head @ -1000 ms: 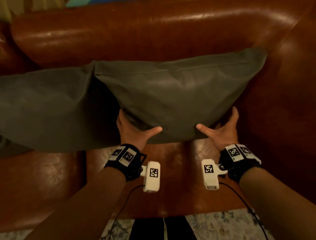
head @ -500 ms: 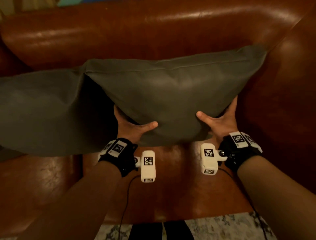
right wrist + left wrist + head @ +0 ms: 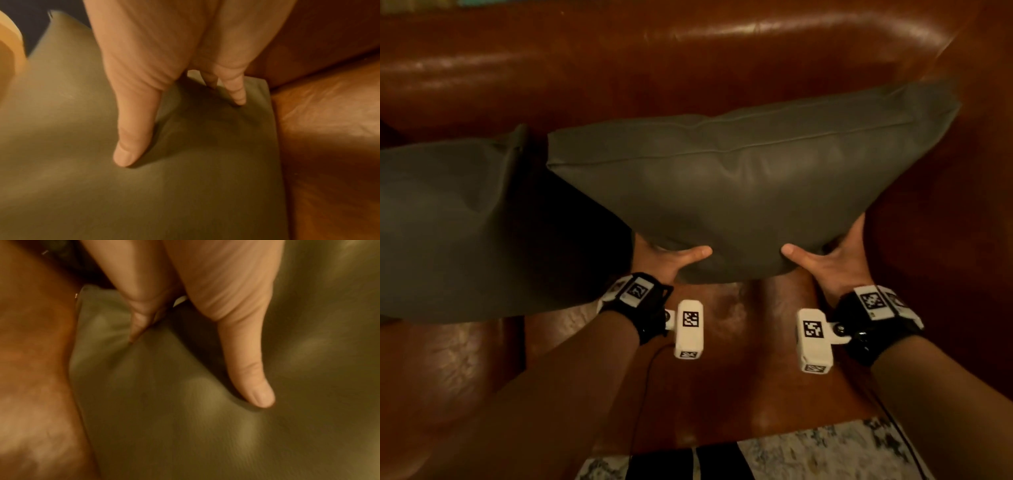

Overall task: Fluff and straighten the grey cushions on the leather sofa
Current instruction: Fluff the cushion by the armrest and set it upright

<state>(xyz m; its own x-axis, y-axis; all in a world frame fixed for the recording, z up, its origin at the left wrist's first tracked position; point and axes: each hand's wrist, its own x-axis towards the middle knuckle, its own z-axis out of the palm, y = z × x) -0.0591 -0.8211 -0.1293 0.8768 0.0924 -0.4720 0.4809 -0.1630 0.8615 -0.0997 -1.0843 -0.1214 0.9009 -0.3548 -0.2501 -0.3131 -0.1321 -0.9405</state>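
A grey cushion (image 3: 739, 192) is held up against the back of the brown leather sofa (image 3: 688, 61), its lower edge above the seat. My left hand (image 3: 667, 260) grips its lower left corner and my right hand (image 3: 825, 260) its lower right corner. Each thumb lies on the front face and the fingers go behind. In the left wrist view the thumb (image 3: 252, 369) presses into the cushion (image 3: 164, 418). The right wrist view shows the right thumb (image 3: 133, 129) on the cushion (image 3: 185, 186) beside the sofa arm. A second grey cushion (image 3: 448, 222) leans at the left.
The sofa's right armrest (image 3: 945, 257) rises close beside the held cushion. The leather seat (image 3: 739, 342) lies under my wrists. A pale patterned rug (image 3: 825, 452) shows at the bottom edge, in front of the sofa.
Both hands have closed in on the cushion's lower corners and raised it off the seat. Its left end now stands apart from the second cushion, which it overlapped before.
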